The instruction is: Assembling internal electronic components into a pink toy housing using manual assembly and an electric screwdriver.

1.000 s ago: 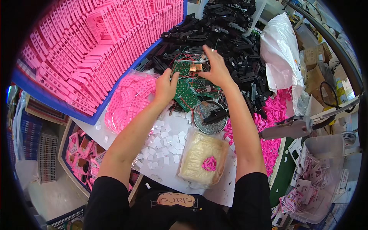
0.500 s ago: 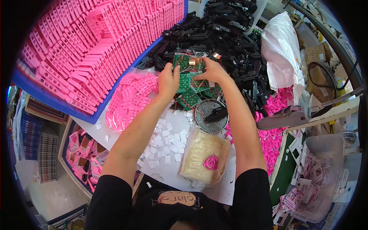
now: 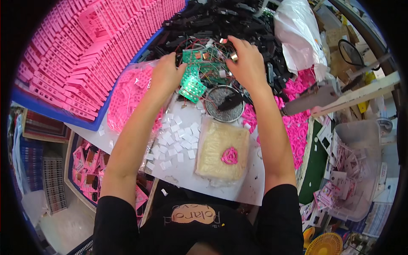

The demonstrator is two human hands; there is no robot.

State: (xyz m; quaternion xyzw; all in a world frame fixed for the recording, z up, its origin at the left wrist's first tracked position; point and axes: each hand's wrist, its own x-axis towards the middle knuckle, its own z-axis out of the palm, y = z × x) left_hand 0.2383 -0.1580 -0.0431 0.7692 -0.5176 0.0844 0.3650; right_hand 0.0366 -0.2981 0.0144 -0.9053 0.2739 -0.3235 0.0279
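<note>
Holding both hands beyond the round dish (image 3: 225, 121), with the green circuit boards (image 3: 191, 73) just past it, mostly to its left. Beyond the dish's left side, my left hand (image 3: 166, 75) is at the boards' edge, thumb and fingers parted, cannot tell whether I grip anything; beyond its right side, my right hand (image 3: 248, 64) gapes wide, a shiny coppery piece (image 3: 233, 56) in the gap, hold on it unclear. White squares (image 3: 180, 138) lie to the dish's near left.

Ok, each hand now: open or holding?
Left hand: at the green circuit boards; grip cannot be told.
Right hand: curled near them; any hold cannot be told.
</note>
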